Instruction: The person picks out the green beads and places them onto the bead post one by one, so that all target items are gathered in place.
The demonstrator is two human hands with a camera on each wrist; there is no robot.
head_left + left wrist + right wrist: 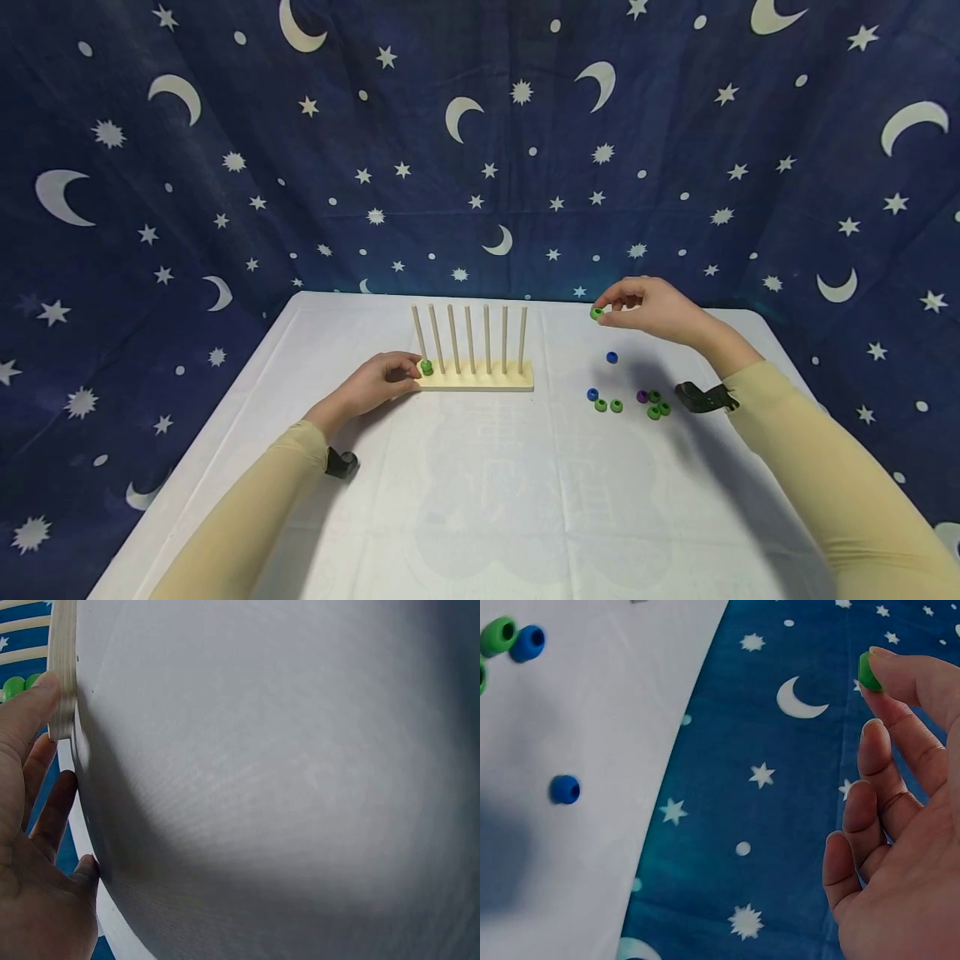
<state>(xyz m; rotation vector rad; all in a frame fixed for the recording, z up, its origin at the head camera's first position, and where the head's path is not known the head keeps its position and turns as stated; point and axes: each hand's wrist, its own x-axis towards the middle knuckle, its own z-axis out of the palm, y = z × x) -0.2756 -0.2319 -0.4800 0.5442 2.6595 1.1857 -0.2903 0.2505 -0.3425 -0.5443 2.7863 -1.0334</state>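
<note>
Between thumb and forefinger, my right hand (651,310) pinches a green bead (597,313) above the far right part of the table; in the right wrist view the green bead (869,673) sits at the fingertips, the other fingers loosely bent. My left hand (378,382) grips the left end of a wooden peg rack (480,382), which has several upright pegs in a row. In the left wrist view the thumb lies on the rack's base (63,667). Green beads (426,367) are stacked low on the leftmost peg.
Two blue beads, one farther back (612,357), lie right of the rack. Several green beads (617,406) and a purple bead (642,397) lie near them. A white cloth (480,500) covers the table; a dark blue star-and-moon curtain (420,225) hangs behind.
</note>
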